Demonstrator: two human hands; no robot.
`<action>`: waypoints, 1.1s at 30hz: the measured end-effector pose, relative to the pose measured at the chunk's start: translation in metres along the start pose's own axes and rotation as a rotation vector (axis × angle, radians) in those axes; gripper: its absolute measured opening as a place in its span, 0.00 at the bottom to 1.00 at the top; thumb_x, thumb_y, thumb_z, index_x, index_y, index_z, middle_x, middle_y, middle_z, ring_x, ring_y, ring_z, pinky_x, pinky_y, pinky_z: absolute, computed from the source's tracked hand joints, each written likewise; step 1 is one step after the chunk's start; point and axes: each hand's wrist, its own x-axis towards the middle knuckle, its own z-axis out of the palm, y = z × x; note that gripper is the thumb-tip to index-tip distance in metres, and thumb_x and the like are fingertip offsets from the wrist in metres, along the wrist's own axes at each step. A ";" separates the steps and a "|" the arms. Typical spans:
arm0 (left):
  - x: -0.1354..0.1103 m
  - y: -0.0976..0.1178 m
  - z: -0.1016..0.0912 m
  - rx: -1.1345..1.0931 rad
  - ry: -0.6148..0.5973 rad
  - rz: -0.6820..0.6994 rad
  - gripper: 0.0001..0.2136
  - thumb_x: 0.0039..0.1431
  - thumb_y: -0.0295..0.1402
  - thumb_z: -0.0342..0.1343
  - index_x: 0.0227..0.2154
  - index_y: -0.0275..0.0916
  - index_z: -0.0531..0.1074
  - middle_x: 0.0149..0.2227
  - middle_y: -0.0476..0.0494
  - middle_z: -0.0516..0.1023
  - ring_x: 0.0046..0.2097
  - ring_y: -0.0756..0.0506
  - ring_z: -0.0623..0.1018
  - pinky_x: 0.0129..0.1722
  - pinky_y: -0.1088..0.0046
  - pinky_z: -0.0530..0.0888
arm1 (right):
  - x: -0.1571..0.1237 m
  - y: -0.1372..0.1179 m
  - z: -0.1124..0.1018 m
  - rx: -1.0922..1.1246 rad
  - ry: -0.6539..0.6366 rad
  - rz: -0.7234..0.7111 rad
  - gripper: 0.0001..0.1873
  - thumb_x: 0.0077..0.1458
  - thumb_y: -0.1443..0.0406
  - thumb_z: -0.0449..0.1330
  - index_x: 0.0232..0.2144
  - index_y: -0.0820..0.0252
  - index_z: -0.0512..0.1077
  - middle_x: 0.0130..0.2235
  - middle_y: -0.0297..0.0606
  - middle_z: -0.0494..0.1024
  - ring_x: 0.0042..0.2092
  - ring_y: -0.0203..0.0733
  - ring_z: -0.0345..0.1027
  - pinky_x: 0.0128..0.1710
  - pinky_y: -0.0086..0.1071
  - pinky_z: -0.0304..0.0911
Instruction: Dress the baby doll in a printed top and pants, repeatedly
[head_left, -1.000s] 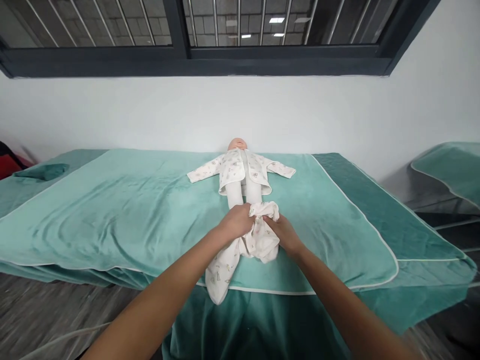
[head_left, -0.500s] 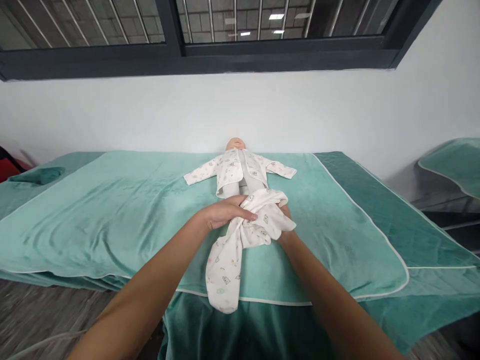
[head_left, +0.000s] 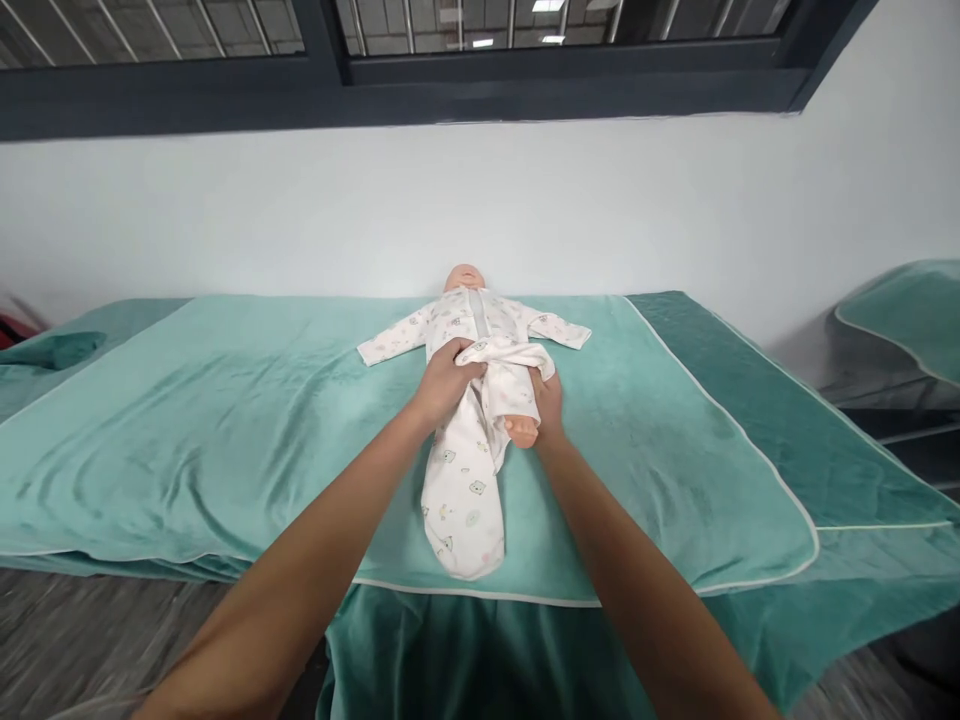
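Note:
A baby doll (head_left: pixel 464 276) lies on its back, head toward the wall, in a white printed long-sleeved top (head_left: pixel 457 318). Matching white baby trousers (head_left: pixel 463 490) are partly on it. One of the doll's feet (head_left: pixel 521 431) pokes out of the right-hand trouser leg, while the left-hand leg stretches flat toward me. My left hand (head_left: pixel 448 382) pinches the waistband on the left, thumb on top. On the other side, my right hand (head_left: pixel 547 400) grips the trouser edge, its fingers partly hidden under the cloth.
Beneath the doll, a light green blanket (head_left: pixel 285 420) with pale piping covers a darker green bed cover (head_left: pixel 720 380). A white wall (head_left: pixel 600 200) and a dark window frame (head_left: pixel 555 82) stand behind. A green cushion-like piece (head_left: pixel 911 320) is at the right.
Both hands have moved up toward the doll's waist, drawing the trousers with them. A foot now shows at the right-hand leg opening. The view has shifted slightly.

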 end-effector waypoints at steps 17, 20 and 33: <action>-0.038 -0.003 -0.016 -0.537 -0.066 -0.089 0.14 0.43 0.35 0.71 0.29 0.38 0.72 0.26 0.53 0.73 0.29 0.52 0.72 0.30 0.76 0.67 | -0.017 -0.107 0.010 -0.365 -0.655 -0.035 0.18 0.49 0.51 0.69 0.35 0.57 0.77 0.37 0.34 0.80 0.42 0.46 0.72 0.43 0.35 0.65; -0.036 -0.005 -0.026 -0.516 -0.197 -0.108 0.14 0.49 0.40 0.69 0.29 0.37 0.74 0.28 0.50 0.75 0.31 0.50 0.74 0.33 0.75 0.69 | -0.009 -0.104 0.009 -0.205 -0.677 0.073 0.18 0.47 0.51 0.70 0.30 0.59 0.77 0.31 0.32 0.78 0.36 0.41 0.72 0.38 0.33 0.65; -0.023 -0.015 -0.015 -0.402 0.035 -0.037 0.13 0.51 0.38 0.65 0.34 0.41 0.67 0.30 0.53 0.71 0.29 0.51 0.71 0.32 0.75 0.69 | -0.005 -0.101 0.013 -0.192 -0.829 0.110 0.20 0.47 0.55 0.73 0.41 0.59 0.80 0.42 0.38 0.84 0.47 0.49 0.76 0.48 0.39 0.70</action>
